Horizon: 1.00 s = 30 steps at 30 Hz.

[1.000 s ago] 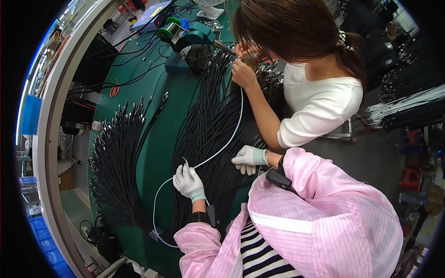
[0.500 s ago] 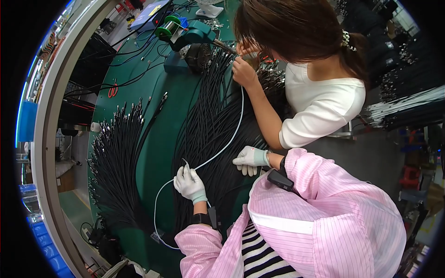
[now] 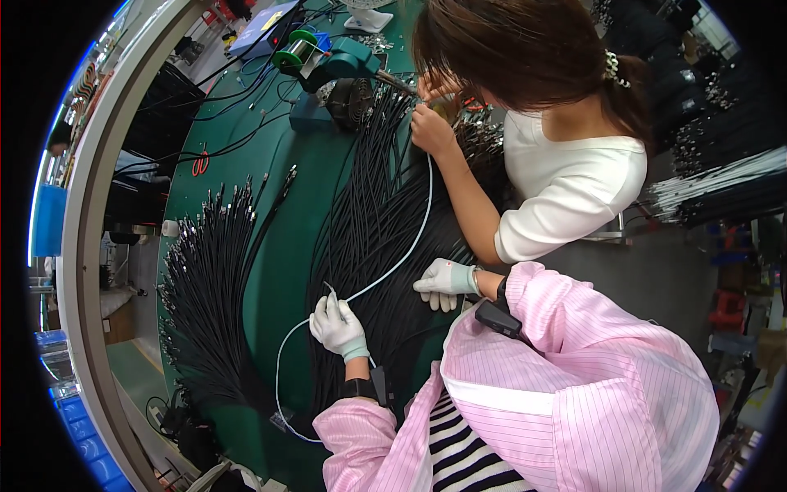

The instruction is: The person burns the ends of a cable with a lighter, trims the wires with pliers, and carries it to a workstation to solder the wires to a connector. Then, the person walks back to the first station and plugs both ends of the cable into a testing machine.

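Observation:
My left hand (image 3: 338, 330), in a white knit glove, is closed on a white cable (image 3: 280, 369). From a co-worker's hand (image 3: 432, 129) the cable runs down to my fingers, then bends in a loop toward the near side. A thin tip pokes up above my fingertips; whether it belongs to the same cable I cannot tell. My right hand (image 3: 443, 284), gloved too, lies on a thick spread of black cables (image 3: 369, 238) with its fingers slightly bent and apart. Nothing shows in its grasp.
A second fan of black cables with metal ends (image 3: 215, 287) lies left on the green table (image 3: 275, 246). Beyond stand a teal soldering stand (image 3: 344, 61) with a solder spool (image 3: 301, 51), and red-handled scissors (image 3: 200, 161). The co-worker (image 3: 566, 164) leans in at the right.
The view has shifted very slightly. Both my hands and the white cable keep nearly the same place, and the co-worker's hands stay at the far end of the cables.

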### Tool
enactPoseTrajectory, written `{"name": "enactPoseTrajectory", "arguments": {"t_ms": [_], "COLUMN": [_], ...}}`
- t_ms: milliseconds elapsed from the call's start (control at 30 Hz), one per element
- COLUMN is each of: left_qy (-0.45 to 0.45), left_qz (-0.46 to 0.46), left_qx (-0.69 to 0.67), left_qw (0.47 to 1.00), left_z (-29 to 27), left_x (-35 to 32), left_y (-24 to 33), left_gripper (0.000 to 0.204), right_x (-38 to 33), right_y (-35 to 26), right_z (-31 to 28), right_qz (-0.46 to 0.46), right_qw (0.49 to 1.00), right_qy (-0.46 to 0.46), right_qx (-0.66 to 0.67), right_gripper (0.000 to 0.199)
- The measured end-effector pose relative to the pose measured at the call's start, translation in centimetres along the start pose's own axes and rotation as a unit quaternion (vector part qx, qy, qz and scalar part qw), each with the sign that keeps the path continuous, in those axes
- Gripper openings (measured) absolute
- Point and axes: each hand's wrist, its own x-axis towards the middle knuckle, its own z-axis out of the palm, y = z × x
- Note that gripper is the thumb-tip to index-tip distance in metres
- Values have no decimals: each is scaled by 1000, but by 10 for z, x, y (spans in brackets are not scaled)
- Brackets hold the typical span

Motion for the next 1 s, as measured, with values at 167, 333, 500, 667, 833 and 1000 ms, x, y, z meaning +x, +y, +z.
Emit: {"name": "enactPoseTrajectory", "arguments": {"t_ms": [167,333,500,667,833,1000], "left_qy": [-2,3,7,7,0,0], "left_qz": [-3,0,5,9,-2,9], "left_qx": [-5,0,2,3,4,13], "left_qw": [1000,1000,1000,1000,1000,1000], "left_z": [0,-1,-1,0,0,-4], "left_x": [-1,0,1,2,-1,2], "left_y": [0,0,1,1,2,4], "left_gripper": [25,24,24,24,22,23], "right_x": [-2,-2,5,2,3,5], "right_y": [1,-2,3,5,5,9], "right_z": [0,1,0,2,-1,1], "right_qz": [-3,2,7,9,3,1], "right_qw": [1000,1000,999,998,997,999], "right_qy": [0,1,-18,-21,-27,-4], "right_qx": [4,-1,39,59,69,48], "right_gripper": [35,34,35,36,37,37]}}
